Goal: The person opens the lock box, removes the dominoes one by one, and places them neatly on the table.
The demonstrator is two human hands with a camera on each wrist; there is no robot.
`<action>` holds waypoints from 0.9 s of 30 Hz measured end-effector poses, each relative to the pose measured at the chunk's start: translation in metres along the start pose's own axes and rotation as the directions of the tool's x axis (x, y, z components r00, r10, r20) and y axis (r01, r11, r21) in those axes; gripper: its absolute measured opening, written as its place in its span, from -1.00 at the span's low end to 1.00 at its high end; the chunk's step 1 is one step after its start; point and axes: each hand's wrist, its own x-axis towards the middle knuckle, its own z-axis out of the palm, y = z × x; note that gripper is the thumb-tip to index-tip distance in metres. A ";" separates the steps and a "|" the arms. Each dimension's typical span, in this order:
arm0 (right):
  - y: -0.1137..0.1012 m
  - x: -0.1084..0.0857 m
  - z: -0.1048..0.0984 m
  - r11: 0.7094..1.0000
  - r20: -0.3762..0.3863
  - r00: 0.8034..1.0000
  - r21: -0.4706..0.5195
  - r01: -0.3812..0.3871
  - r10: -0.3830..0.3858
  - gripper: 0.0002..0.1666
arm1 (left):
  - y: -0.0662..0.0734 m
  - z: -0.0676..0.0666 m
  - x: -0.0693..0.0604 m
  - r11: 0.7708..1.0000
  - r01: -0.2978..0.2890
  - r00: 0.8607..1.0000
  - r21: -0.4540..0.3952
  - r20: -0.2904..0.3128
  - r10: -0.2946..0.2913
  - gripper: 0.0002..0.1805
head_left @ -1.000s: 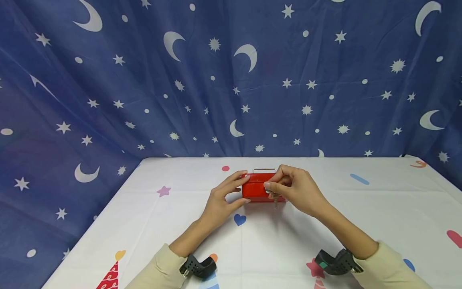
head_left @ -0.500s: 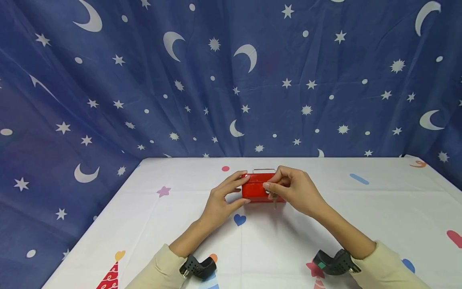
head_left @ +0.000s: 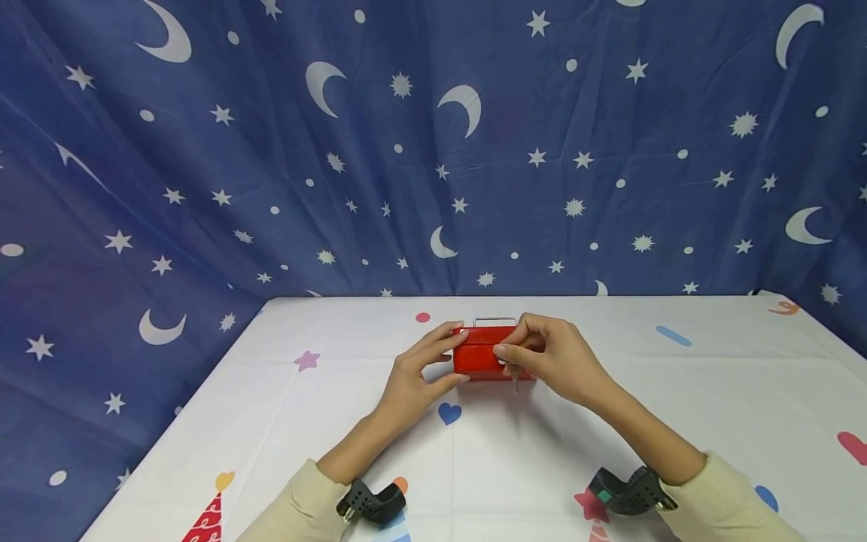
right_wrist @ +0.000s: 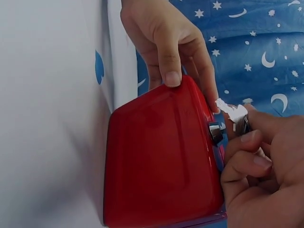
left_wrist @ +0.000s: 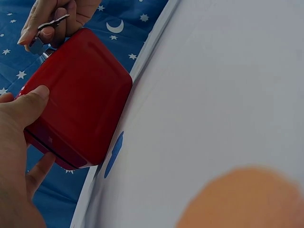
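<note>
A small red metal cash box [head_left: 476,358] with a thin wire handle [head_left: 494,322] stands on the table. My left hand [head_left: 413,380] holds its left end, fingertips on the top edge and thumb low on the front. At the box's front my right hand [head_left: 565,357] pinches a key [left_wrist: 37,46] between thumb and forefinger. A second key [head_left: 515,379] hangs below on the same ring. The silver lock [right_wrist: 216,133] protrudes from the box right beside the pinched key. Whether the key's tip sits in the lock I cannot tell. The lid is down.
A white tablecloth [head_left: 325,421] printed with coloured shapes covers the table. Behind it hangs a dark blue curtain [head_left: 379,150] with moons and stars. Dark wrist cameras [head_left: 371,503] are strapped near both beige sleeves [head_left: 298,504].
Over the last second my right hand sinks very slightly and the hanging key shifts a little left. The left hand and cash box stay in place.
</note>
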 end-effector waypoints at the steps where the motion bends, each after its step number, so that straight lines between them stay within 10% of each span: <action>1: 0.000 0.000 -0.001 1.000 0.005 1.000 -0.003 0.000 0.000 -0.81 | 0.000 0.000 0.000 1.000 0.000 1.000 0.000 0.001 0.000 -0.39; 27: 0.002 0.000 -0.014 0.996 0.159 0.985 -0.044 0.077 -0.069 -0.80 | -0.001 0.000 -0.001 1.000 -0.002 1.000 -0.008 0.000 0.002 -0.40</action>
